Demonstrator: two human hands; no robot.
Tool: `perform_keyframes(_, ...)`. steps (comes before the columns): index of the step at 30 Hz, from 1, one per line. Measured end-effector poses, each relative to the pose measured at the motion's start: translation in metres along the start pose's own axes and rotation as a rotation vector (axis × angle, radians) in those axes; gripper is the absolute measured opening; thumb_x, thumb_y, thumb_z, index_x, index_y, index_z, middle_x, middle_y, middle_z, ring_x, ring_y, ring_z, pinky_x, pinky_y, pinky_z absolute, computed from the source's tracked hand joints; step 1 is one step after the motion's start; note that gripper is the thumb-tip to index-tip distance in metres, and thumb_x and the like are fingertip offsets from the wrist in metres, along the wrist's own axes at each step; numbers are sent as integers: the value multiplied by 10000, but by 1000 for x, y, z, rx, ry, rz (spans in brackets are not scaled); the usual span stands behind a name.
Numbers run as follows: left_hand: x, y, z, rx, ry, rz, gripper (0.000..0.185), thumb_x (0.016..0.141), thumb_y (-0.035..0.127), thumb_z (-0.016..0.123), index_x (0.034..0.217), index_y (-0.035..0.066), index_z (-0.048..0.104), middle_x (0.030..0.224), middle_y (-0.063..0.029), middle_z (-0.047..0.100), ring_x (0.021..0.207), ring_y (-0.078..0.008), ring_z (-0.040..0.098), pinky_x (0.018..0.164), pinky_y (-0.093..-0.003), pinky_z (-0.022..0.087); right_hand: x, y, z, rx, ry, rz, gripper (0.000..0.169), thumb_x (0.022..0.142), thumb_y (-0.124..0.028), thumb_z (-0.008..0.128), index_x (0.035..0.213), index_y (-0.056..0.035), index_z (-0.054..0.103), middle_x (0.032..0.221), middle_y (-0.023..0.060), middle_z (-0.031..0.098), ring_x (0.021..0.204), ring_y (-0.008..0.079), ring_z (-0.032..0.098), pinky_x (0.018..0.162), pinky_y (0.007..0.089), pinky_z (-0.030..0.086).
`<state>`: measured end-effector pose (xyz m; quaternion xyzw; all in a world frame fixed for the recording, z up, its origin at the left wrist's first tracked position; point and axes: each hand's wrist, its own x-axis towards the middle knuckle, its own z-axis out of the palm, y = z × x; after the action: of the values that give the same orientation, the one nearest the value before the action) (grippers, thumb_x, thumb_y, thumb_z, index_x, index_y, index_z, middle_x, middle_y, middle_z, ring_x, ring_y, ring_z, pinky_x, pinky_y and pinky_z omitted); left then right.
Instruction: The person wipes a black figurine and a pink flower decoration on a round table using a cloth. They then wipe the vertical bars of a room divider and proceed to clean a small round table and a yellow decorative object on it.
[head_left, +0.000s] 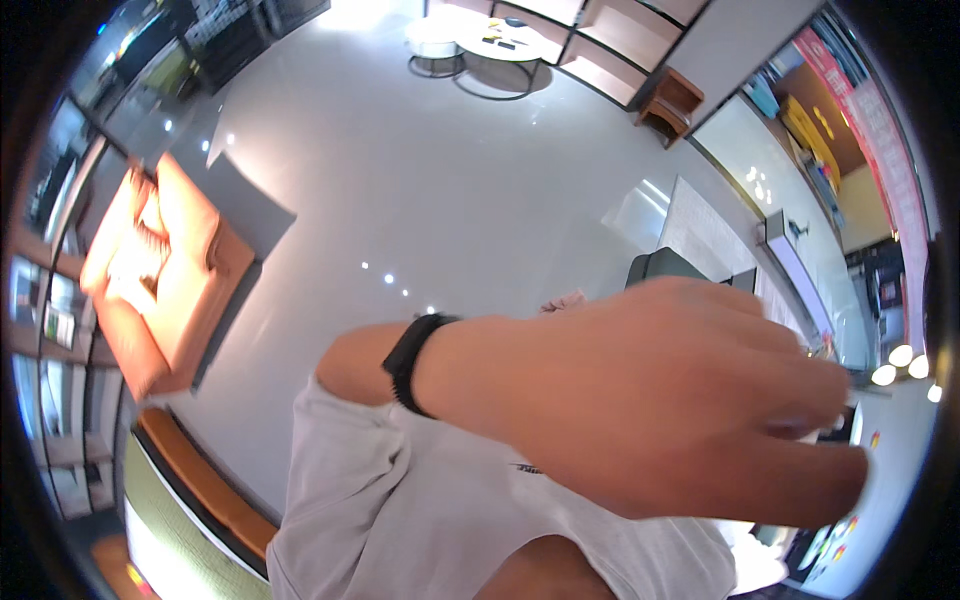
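My left hand (697, 405) is close to the camera, reaching across from the left with its back up. Its fingers point right and are bent, the thumb lies on the side near my body, and the palm is hidden, so whether it holds anything cannot be told. A black band (412, 364) circles the wrist. Below the arm is my light short-sleeved shirt (442, 495), with bare skin at the bottom edge. My right hand is out of view.
An orange-pink sofa (184, 277) stands left, above a bed (176, 525) with a brown padded edge. Round white tables (499, 37) and a small wooden cabinet (667, 105) stand ahead. A dark green seat (664, 262) and a light rug (701, 225) lie beyond my hand.
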<state>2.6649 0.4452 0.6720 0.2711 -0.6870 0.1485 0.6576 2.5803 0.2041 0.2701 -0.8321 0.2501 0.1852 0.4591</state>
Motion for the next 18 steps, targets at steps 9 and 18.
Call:
perform_keyframes(9,3,-117,-162,225,-201,-444,247,812,96,750,938,147,544,813,-39,634,652,-214,628,545,-329,470,148,-15,-85,118,42,157,451,874,-364,659,1174,-29,690,1031,156,734,932,286,701,805,394,544)
perform_keyframes(18,73,-284,-230,476,-408,-607,165,812,31,697,823,128,563,823,-31,642,619,-184,581,591,-285,457,421,-114,-209,-220,64,-151,480,843,-459,703,909,17,718,774,187,701,718,324,672,686,434,522)
